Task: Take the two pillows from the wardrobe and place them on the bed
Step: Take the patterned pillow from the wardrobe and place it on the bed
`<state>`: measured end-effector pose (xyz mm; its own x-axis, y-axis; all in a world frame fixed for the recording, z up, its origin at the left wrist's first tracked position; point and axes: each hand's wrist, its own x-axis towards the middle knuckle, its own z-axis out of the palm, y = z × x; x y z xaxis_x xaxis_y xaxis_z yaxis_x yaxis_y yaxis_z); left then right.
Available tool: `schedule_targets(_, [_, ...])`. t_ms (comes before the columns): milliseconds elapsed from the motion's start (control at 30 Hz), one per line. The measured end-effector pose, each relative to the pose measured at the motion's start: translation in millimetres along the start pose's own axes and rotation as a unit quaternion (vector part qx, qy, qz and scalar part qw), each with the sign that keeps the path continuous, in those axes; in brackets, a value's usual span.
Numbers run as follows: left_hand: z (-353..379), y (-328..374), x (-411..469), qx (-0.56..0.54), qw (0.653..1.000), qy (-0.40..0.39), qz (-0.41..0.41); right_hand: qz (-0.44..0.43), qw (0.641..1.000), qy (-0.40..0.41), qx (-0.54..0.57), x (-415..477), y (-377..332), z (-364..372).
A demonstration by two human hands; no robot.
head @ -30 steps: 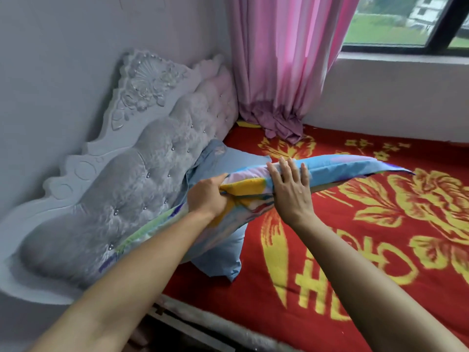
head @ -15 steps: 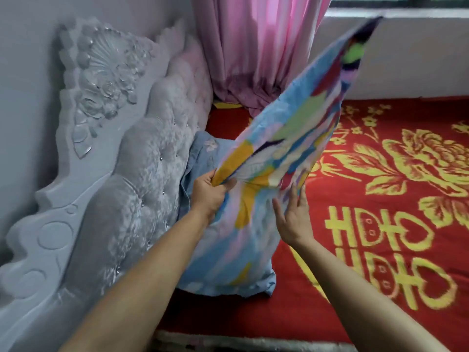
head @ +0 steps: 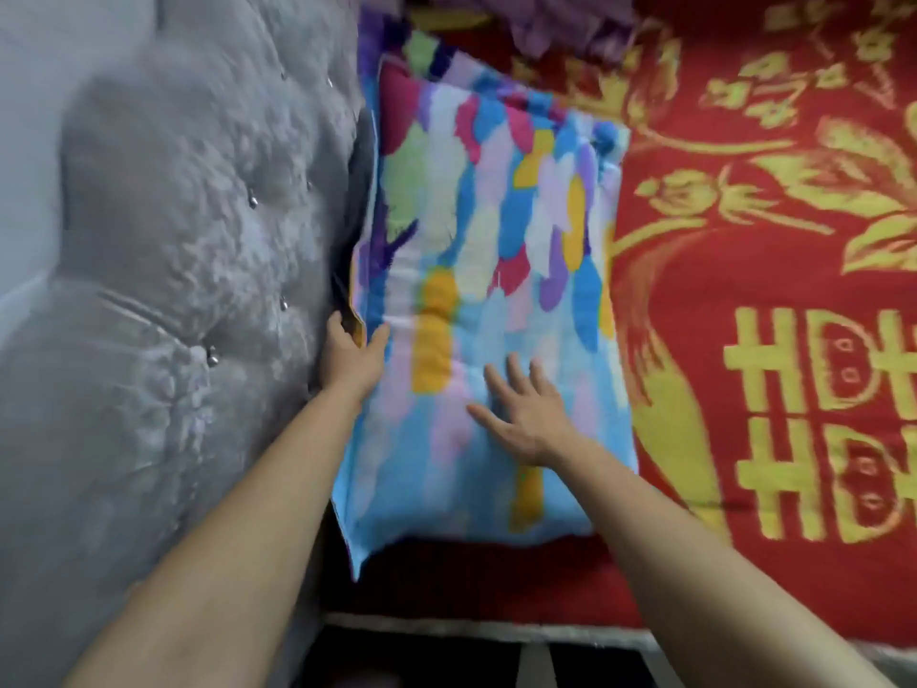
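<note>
A multicoloured pillow (head: 476, 290) with blue, pink, yellow and green patches lies flat on the red bed (head: 744, 340), right beside the padded headboard. My left hand (head: 350, 357) pinches the pillow's left edge between thumb and fingers, against the headboard. My right hand (head: 528, 412) rests flat on top of the pillow, fingers spread. The plain blue pillow seen earlier is hidden, apparently under the coloured one.
The grey tufted headboard (head: 188, 270) fills the left side. The bed cover is red with yellow flowers and characters. The pink curtain's hem (head: 546, 22) bunches at the top. The bed's near edge (head: 496, 628) runs along the bottom, with dark floor below.
The coloured pillow went from held up and tilted in both hands to lying flat on the bed by the headboard. My right hand let go and now lies on top; my view tilted down.
</note>
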<state>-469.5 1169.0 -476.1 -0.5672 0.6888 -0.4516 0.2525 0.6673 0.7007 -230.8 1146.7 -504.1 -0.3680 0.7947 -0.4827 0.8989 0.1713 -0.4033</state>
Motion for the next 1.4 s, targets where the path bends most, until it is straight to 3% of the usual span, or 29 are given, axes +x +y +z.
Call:
schedule_targets(67, [13, -36, 3, 0.061, 0.998, -0.017, 0.013, -0.015, 1.000, 0.021, 0.007, 11, 8, 13])
schedule_targets(200, [28, -72, 2, 0.079, 0.996, -0.032, 0.018, 0.009, 0.971, 0.199, 0.133, 18, 32, 7])
schedule_targets(267, [32, -79, 8, 0.101, 0.994, -0.031, 0.009, 0.081, 0.949, 0.272, 0.137, 16, 50, 6])
schedule_targets(333, [35, -81, 11, 0.145, 0.989, -0.018, -0.014, 0.208, 0.927, 0.279, 0.141, 13, 67, 10])
schedule_targets(400, [39, -77, 7, 0.195, 0.980, 0.034, -0.020, 0.332, 0.894, 0.232, 0.191, 9, 82, 15])
schedule_targets(500, [44, -65, -11, 0.206, 0.965, 0.148, 0.063, 0.377, 0.869, 0.180, 0.264, 6, 91, 12])
schedule_targets(600, [38, -53, -19, 0.124, 0.947, 0.245, 0.167, 0.354, 0.851, 0.294, 0.254, 4, 80, 8])
schedule_targets(667, [28, -51, -16, 0.095, 0.932, 0.292, 0.194, 0.312, 0.844, 0.356, 0.253, 0, 68, 9])
schedule_targets(733, [20, -58, -10, 0.106, 0.935, 0.283, 0.187, 0.262, 0.876, 0.328, 0.238, -6, 65, 18])
schedule_targets(800, [15, -69, -1, 0.154, 0.946, 0.239, 0.157, 0.219, 0.927, 0.218, 0.213, -11, 71, 28])
schedule_targets(867, [16, -73, 3, 0.211, 0.946, 0.219, 0.111, 0.202, 0.947, 0.165, 0.187, -11, 80, 31])
schedule_targets(967, [27, -79, -12, 0.276, 0.918, 0.227, 0.171, 0.130, 0.953, 0.252, 0.105, -9, 74, 36])
schedule_targets(1033, [38, -98, -35, 0.336, 0.908, 0.132, 0.213, 0.102, 0.955, 0.273, 0.053, -10, 66, 46])
schedule_targets(1133, [45, -124, -47, 0.355, 0.920, 0.042, 0.158, 0.110, 0.962, 0.247, 0.025, -14, 63, 59])
schedule_targets(1400, [46, -111, -53, 0.384, 0.913, 0.028, 0.134, 0.132, 0.977, 0.167, 0.010, -19, 61, 47])
